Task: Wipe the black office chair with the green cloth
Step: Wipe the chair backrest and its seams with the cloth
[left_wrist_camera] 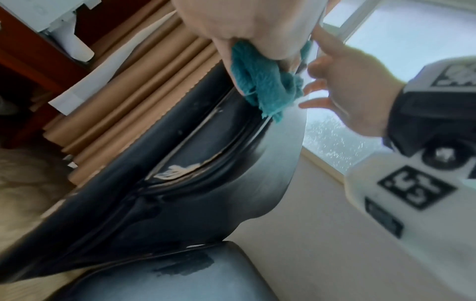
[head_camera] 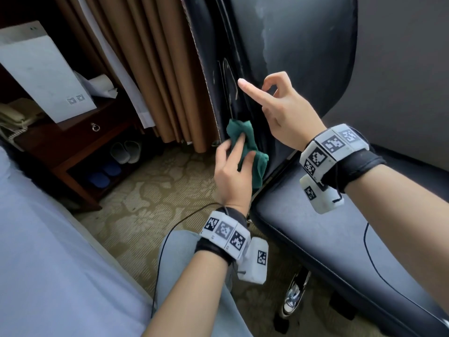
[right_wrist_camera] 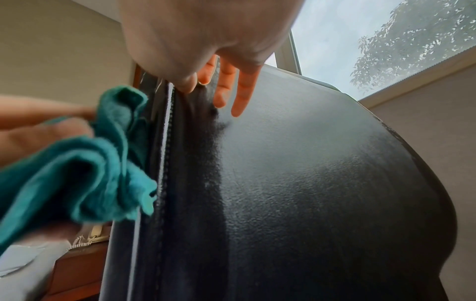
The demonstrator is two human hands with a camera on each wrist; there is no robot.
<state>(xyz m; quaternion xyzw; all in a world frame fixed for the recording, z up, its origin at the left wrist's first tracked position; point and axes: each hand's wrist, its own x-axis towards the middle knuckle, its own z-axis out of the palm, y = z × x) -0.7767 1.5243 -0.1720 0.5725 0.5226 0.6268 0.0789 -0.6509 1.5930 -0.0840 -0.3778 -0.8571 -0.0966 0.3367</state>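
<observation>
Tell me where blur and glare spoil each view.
Head view: sharp, dim, pale sheen on the black office chair. Left wrist view: motion-blurred, window glare behind the right hand. Right wrist view: the green cloth and left hand are smeared; bright window at the top.

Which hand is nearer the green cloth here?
Left. The left hand grips the cloth against the chair's back edge; the right hand is above it, apart, at the backrest.

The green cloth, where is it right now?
In the head view the green cloth sits bunched in the left hand, against the chair backrest's left edge.
</observation>
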